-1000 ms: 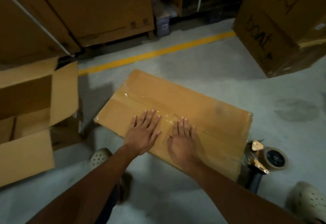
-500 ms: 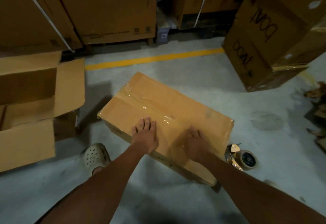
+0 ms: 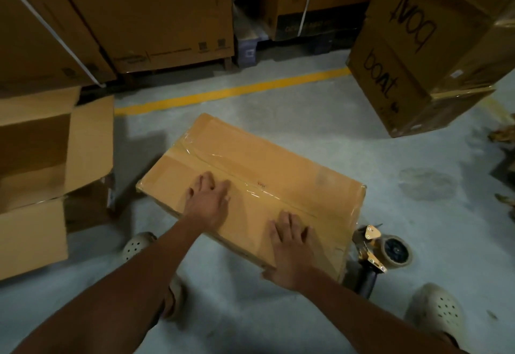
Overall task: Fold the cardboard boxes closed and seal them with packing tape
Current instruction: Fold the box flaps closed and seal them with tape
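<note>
A closed cardboard box [image 3: 278, 164] lies flat on the concrete floor, with a strip of clear tape [image 3: 250, 189] running along its centre seam. My left hand [image 3: 207, 200] presses flat on the box's near left part, fingers reaching the tape. My right hand [image 3: 291, 245] lies flat on the near right part, close to the front edge. A tape dispenser [image 3: 381, 250] with a roll sits on the floor just right of the box. An open box [image 3: 41, 169] with raised flaps stands at the left.
Tall stacked cartons [image 3: 139, 13] line the back behind a yellow floor line [image 3: 231, 91]. A large printed carton [image 3: 418, 55] stands at the right. My shoes [image 3: 437, 309] rest on the floor beside the box. Debris [image 3: 504, 136] lies at the far right edge.
My right hand slid back toward the box's near right edge. My left hand stayed on the tape seam. The view shifted slightly.
</note>
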### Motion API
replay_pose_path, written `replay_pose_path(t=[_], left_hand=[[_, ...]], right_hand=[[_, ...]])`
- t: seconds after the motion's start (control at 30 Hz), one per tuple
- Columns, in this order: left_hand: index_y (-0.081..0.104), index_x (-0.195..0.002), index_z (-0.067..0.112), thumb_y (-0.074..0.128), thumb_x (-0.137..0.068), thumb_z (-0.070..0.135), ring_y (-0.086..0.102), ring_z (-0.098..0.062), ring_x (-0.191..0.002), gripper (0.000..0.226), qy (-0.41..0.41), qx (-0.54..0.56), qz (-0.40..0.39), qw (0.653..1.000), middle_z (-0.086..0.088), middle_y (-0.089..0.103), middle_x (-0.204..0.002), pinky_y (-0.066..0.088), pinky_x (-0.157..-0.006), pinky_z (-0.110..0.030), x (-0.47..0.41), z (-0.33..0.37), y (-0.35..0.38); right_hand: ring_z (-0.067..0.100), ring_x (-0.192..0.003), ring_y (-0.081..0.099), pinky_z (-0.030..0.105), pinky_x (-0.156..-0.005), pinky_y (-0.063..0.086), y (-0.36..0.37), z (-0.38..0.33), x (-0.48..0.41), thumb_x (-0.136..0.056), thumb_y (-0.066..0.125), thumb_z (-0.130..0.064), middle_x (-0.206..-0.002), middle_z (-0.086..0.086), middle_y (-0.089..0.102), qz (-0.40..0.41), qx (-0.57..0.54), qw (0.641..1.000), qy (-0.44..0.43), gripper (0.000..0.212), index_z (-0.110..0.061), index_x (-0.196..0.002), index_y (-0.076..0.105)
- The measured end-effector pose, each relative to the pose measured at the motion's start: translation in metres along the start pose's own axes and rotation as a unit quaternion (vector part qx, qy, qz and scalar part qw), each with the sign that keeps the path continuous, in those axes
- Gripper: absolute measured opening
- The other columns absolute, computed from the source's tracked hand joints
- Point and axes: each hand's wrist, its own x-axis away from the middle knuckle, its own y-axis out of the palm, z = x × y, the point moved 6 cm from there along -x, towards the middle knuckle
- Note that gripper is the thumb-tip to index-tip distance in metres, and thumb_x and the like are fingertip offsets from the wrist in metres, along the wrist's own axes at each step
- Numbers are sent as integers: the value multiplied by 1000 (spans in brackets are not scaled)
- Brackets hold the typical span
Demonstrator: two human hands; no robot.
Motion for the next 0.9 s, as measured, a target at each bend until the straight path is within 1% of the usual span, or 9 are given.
replay_pose_path(t=[0.13, 0.2, 0.27, 0.37, 0.47, 0.57, 0.73, 0.83, 0.9], left_hand=[[12, -157, 32, 29, -99, 63, -4, -41, -151, 68, -153, 36, 13, 987, -15, -5, -165, 6, -117, -65, -26, -70, -10], [11, -157, 37, 28, -95, 69, -3, -42, -150, 72, -171, 40, 13, 984, -17, -4, -165, 5, -118, -63, -36, -93, -15], [11, -155, 42, 32, -91, 74, 9, -45, -148, 75, -176, 47, 5, 983, -19, 3, -164, 13, -117, -61, -39, -95, -17], [18, -154, 37, 39, -91, 72, 33, -46, -134, 75, -205, 58, 24, 977, -24, 27, -150, 32, -108, -54, -33, -66, -13], [30, -147, 29, 42, -92, 69, 44, -46, -120, 69, -233, 62, 46, 969, -26, 37, -135, 39, -100, -48, -13, -19, -2], [31, -139, 26, 46, -93, 64, 46, -45, -118, 62, -255, 105, 19, 961, -24, 37, -133, 42, -97, -48, 13, 23, 12], [25, -138, 19, 56, -94, 46, 59, -44, -105, 60, -226, 175, -50, 957, -20, 34, -130, 49, -88, -42, 57, 81, 31], [24, -136, 18, 57, -95, 38, 62, -42, -99, 57, -185, 198, -73, 960, -19, 35, -127, 48, -80, -37, 79, 119, 45], [26, -134, 18, 57, -94, 36, 57, -42, -109, 54, -173, 188, -83, 963, -19, 35, -128, 50, -87, -40, 89, 139, 55]], right_hand=[[40, -148, -15, 65, -114, 1, 5, 20, -11, -77, 70, -54, -160, 14, -22, 21, 14, 1000, -12, 118, -24, -154, -14], [38, -149, -11, 64, -114, 4, -1, 43, -21, -79, 70, -47, -161, 11, -18, 38, 18, 999, -4, 112, -26, -154, -9], [37, -149, -6, 64, -115, 9, -13, 73, -35, -81, 68, -42, -163, 7, -15, 44, 23, 999, 8, 104, -30, -154, -4], [40, -148, -3, 63, -114, 16, -34, 113, -50, -83, 68, -26, -163, 4, -13, 29, 4, 998, 49, 100, -33, -154, -1], [44, -145, 5, 63, -111, 26, -49, 132, -52, -86, 58, -9, -162, 12, -4, 40, -43, 988, 140, 90, -29, -155, 5], [45, -145, 6, 63, -114, 23, -53, 126, -41, -92, 50, -11, -161, 19, 0, 23, -107, 977, 184, 77, -19, -156, 8], [43, -148, 4, 57, -118, 20, -34, 112, -12, -93, 56, -21, -162, 20, -1, 25, -109, 983, 147, 79, -15, -157, 9], [48, -146, 4, 61, -112, 31, -15, 131, 14, -95, 48, -13, -161, 22, -3, 69, -200, 944, 254, 69, -21, -154, 14], [50, -143, 16, 59, -107, 38, -1, 147, 35, -95, 50, -11, -160, 23, -3, 81, -287, 894, 333, 71, -22, -153, 10]])
